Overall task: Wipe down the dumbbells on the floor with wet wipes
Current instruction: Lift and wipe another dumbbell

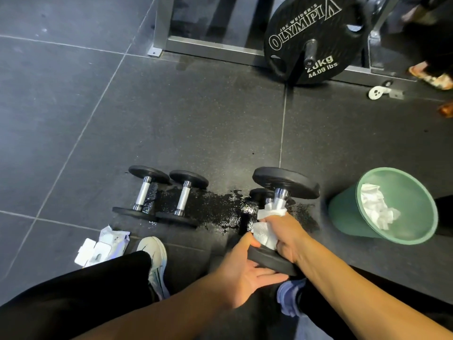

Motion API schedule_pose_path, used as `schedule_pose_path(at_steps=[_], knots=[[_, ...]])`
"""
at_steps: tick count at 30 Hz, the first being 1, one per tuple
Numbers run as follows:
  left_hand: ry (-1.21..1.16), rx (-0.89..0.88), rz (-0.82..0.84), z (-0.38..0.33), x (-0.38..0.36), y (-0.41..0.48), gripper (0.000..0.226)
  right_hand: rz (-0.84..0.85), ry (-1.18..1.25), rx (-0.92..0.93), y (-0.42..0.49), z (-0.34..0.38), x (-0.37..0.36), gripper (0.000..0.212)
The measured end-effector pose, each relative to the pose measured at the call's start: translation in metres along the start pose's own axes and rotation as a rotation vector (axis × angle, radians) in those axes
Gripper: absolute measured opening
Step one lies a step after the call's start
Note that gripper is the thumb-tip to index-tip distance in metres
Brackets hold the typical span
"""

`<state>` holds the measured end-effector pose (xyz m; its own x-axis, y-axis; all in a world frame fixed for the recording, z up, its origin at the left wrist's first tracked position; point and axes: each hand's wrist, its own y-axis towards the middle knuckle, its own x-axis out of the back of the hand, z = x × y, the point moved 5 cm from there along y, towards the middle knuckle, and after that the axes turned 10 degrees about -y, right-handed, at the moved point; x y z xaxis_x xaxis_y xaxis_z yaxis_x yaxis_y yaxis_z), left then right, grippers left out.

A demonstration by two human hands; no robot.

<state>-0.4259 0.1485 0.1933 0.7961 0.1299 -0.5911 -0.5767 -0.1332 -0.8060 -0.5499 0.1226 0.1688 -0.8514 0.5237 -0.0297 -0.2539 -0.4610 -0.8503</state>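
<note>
Black-disc, chrome-handled dumbbell is held tilted between both hands. Left hand cradles the near disc from below, thumb over its rim. Right hand grips the white wet wipe around the handle. Step in hand: wiping the handle. Next move probably calls for working the wipe outward over the discs.

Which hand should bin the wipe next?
Right, likely: the right hand grips the wipe, and the bin stands on that side. The left hand holds the dumbbell by its near plate.
</note>
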Motion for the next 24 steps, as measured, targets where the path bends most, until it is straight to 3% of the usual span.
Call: schedule_pose_path(at_steps=[7,10,12,14,17,20,24], knots=[[0.117,0.184,-0.040,0.018,0.007,0.017,0.062,-0.093,-0.101,-0.095,0.012,-0.010,0.030,0.021],[0.431,0.330,-0.065,0.017,0.029,0.026,0.088,-0.124,-0.110,-0.117,0.016,-0.016,0.043,0.021],[0.734,0.337,-0.056,0.000,0.043,0.033,0.089,-0.140,-0.122,-0.120,0.016,-0.017,0.055,0.022],[0.927,0.192,-0.086,-0.028,0.049,0.048,0.071,-0.157,-0.137,-0.123,0.018,-0.015,0.070,0.023],[1.125,-0.170,-0.236,-0.073,0.057,0.095,0.035,-0.208,-0.181,-0.103,0.023,-0.013,0.093,0.026],[1.446,-0.311,-0.381,-0.082,0.059,0.150,0.041,-0.202,-0.184,-0.072,0.033,-0.013,0.111,0.029],[1.439,-0.326,-0.454,-0.067,0.058,0.221,0.048,-0.188,-0.203,-0.042,0.057,-0.018,0.133,0.032]])
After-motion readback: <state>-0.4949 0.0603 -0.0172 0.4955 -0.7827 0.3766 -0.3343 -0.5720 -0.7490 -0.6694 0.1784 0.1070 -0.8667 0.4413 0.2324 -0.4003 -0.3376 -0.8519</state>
